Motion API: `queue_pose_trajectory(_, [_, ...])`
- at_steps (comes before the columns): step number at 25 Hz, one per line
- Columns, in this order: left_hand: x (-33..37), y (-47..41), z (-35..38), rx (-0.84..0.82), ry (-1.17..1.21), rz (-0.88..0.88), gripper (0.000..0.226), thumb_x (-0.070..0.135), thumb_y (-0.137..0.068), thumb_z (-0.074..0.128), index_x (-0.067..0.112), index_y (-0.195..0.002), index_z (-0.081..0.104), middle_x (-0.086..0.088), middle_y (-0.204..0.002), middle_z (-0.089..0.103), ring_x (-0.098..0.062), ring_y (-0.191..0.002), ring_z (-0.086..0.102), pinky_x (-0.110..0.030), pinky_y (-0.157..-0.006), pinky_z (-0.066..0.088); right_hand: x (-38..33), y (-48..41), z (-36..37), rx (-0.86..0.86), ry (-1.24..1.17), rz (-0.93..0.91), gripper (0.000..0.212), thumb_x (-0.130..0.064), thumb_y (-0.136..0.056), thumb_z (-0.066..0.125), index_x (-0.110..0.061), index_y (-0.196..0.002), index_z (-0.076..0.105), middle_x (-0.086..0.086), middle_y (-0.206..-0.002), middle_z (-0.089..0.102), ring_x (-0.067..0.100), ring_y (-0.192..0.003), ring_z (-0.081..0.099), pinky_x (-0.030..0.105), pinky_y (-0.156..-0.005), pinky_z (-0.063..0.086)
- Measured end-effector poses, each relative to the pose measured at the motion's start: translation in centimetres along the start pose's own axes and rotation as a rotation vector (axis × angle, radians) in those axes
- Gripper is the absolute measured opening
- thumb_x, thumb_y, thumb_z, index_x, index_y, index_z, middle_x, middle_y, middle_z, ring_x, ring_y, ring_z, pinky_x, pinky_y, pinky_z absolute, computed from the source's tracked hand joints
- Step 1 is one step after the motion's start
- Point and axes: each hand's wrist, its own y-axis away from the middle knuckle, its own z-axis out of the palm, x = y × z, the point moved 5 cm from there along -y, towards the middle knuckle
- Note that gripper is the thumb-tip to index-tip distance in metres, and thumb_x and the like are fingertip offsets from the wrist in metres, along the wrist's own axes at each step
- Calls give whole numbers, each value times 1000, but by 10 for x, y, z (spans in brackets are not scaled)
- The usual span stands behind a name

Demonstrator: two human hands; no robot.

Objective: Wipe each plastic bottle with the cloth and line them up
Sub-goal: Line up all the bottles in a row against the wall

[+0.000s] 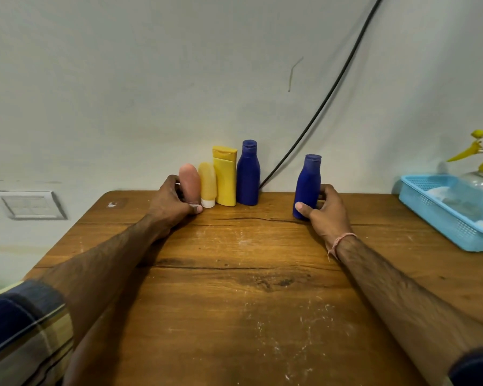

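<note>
Your left hand (176,201) curls around the pink tube (190,182) at the left end of the row by the wall (123,107). Next stand the orange tube (207,183), the yellow bottle (225,176) and the dark blue bottle (248,174), side by side. Well apart to the right, your right hand (325,210) grips the second blue bottle (308,185), upright on the wooden table (234,302).
</note>
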Motion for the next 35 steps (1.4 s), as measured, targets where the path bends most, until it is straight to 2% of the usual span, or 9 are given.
queue_pose_trajectory(3, [1,0,0,0,3,3,77,16,-71,92,16,-133,46,-1,-120,57,-21,-107,57,-26,-77,49,-15,3,33,-79,17,-71,53,-27,-73,85,-18,-116,55,-1,-116,62,18,-103,61,30,-84,51])
queue_pose_trajectory(5, [0,-1,0,2,4,1,77,17,-71,92,15,-134,46,0,-119,56,-21,-106,57,-23,-74,48,-24,4,59,-103,71,-103,56,-33,-69,87,-17,-113,57,-2,-116,56,16,-100,59,26,-81,52])
queue_pose_trajectory(9, [-1,-2,-1,16,14,-3,76,16,-71,92,17,-132,47,0,-116,57,-19,-104,58,-22,-72,49,-33,2,87,-9,131,-123,57,-43,-62,89,-15,-102,60,-1,-114,48,13,-98,54,19,-75,46])
queue_pose_trajectory(19, [-2,-2,-2,19,14,-11,75,18,-71,92,19,-131,47,2,-117,57,-19,-105,58,-23,-73,49,-34,-7,99,-22,192,-150,56,-52,-57,87,-22,-89,52,0,-111,46,16,-100,53,22,-76,49])
queue_pose_trajectory(25, [-4,-2,-1,19,22,-16,74,18,-72,91,19,-132,47,1,-119,57,-20,-106,59,-25,-77,50,-31,-8,97,-59,202,-146,65,-60,-59,83,-21,-100,51,-2,-114,39,15,-105,49,24,-82,49])
queue_pose_trajectory(28, [-3,-2,-1,29,23,-6,73,17,-71,92,19,-129,48,2,-117,57,-19,-105,59,-21,-72,49,-29,-6,86,-49,16,-114,67,-75,-70,62,-22,-108,50,-1,-118,46,14,-106,51,29,-85,48])
queue_pose_trajectory(30, [-4,-3,-2,31,22,-8,73,17,-71,92,20,-129,48,2,-117,57,-20,-105,59,-21,-73,49,-33,-12,80,-96,-223,-64,50,-67,-86,51,-24,-111,55,0,-122,55,17,-111,56,33,-87,50])
queue_pose_trajectory(32, [-4,-2,-2,27,27,-10,72,17,-71,92,20,-128,48,2,-118,57,-20,-105,59,-21,-73,49,-48,-26,75,-183,-372,-58,31,-47,-99,47,-27,-120,59,5,-125,61,19,-113,60,36,-93,50])
queue_pose_trajectory(35, [-4,-3,-1,27,34,-14,73,16,-71,91,20,-130,48,2,-116,57,-19,-104,59,-20,-71,48,-87,-50,64,-292,-444,-157,31,-26,-102,42,-26,-127,61,17,-129,59,32,-107,61,39,-92,47])
